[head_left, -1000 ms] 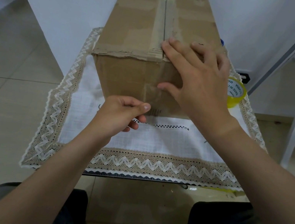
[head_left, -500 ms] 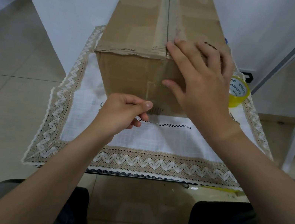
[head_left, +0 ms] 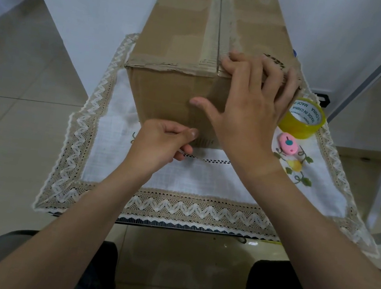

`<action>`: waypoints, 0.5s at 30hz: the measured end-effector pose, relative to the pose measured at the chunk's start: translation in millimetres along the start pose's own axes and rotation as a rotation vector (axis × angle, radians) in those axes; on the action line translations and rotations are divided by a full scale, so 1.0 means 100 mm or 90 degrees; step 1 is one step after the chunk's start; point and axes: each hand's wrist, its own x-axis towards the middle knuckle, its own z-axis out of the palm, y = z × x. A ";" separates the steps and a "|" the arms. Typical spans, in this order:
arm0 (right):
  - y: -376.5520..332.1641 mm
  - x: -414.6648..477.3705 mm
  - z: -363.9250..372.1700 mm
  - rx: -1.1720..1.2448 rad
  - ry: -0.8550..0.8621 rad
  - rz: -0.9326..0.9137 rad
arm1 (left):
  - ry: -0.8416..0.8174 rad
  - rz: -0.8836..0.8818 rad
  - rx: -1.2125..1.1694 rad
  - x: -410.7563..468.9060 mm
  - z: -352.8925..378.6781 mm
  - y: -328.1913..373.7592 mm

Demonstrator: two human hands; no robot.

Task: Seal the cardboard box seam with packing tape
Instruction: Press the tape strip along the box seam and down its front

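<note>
Since a second ago: our right hand point(head_left: 246, 108) has slid toward the box's right side, uncovering a pink utility cutter point(head_left: 288, 143) near the cloth's right edge; our left has barely shifted.
Box: the cardboard box point(head_left: 191, 43) stands at the far middle of the lace-edged tablecloth point(head_left: 203, 179), its centre seam point(head_left: 219, 18) running away from us under old tape.
Right hand: fingers spread flat over the near top edge, thumb on the front face, gripping nothing.
Left hand point(head_left: 164, 145): fingers curled, thumb pinched to forefinger at the front face's lower part; we cannot tell what it holds, perhaps a clear tape end.
Tape roll point(head_left: 302, 117): yellow, just right of the box.
Handling: we judge the box stiff but worn, light enough to skid; steady its top corner while pressing tape down.
</note>
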 end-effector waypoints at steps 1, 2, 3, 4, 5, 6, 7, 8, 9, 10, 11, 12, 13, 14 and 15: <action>0.01 -0.02 0.01 -0.012 -0.012 -0.013 | 0.000 -0.001 -0.003 0.00 0.00 0.00; 0.03 -0.06 0.01 -0.024 -0.025 -0.027 | 0.001 -0.001 -0.008 0.00 0.00 0.00; 0.04 -0.08 0.01 -0.035 -0.033 -0.039 | 0.002 -0.001 -0.011 -0.01 0.00 0.00; 0.05 -0.10 0.00 -0.043 -0.036 -0.048 | 0.002 -0.002 -0.013 -0.01 0.00 0.00; 0.06 -0.10 0.00 -0.049 -0.036 -0.054 | 0.002 -0.005 -0.013 -0.01 0.01 0.01; 0.06 -0.10 -0.01 -0.052 -0.032 -0.055 | 0.001 -0.009 -0.014 0.00 0.01 0.01; 0.05 -0.09 -0.01 -0.047 -0.023 -0.049 | -0.001 -0.015 -0.016 0.00 0.01 0.01; 0.04 -0.08 -0.01 -0.033 -0.007 -0.036 | -0.003 -0.020 -0.019 0.00 0.01 0.02; 0.02 -0.06 -0.01 -0.016 0.011 -0.016 | -0.005 -0.023 -0.023 0.00 0.01 0.02; 0.00 -0.05 0.00 -0.003 0.027 0.003 | -0.006 -0.026 -0.027 0.00 0.01 0.02; -0.01 -0.04 0.01 0.003 0.039 0.012 | -0.007 -0.027 -0.030 0.00 0.01 0.02; -0.01 -0.05 0.02 0.005 0.043 0.010 | -0.008 -0.028 -0.033 -0.01 0.02 0.02; 0.00 -0.06 0.03 0.003 0.037 0.001 | -0.009 -0.029 -0.035 -0.01 0.02 0.02; 0.01 -0.07 0.03 -0.005 0.022 -0.011 | -0.008 -0.029 -0.034 -0.01 0.02 0.03; 0.03 -0.08 0.03 -0.017 0.004 -0.024 | -0.007 -0.030 -0.033 -0.01 0.02 0.02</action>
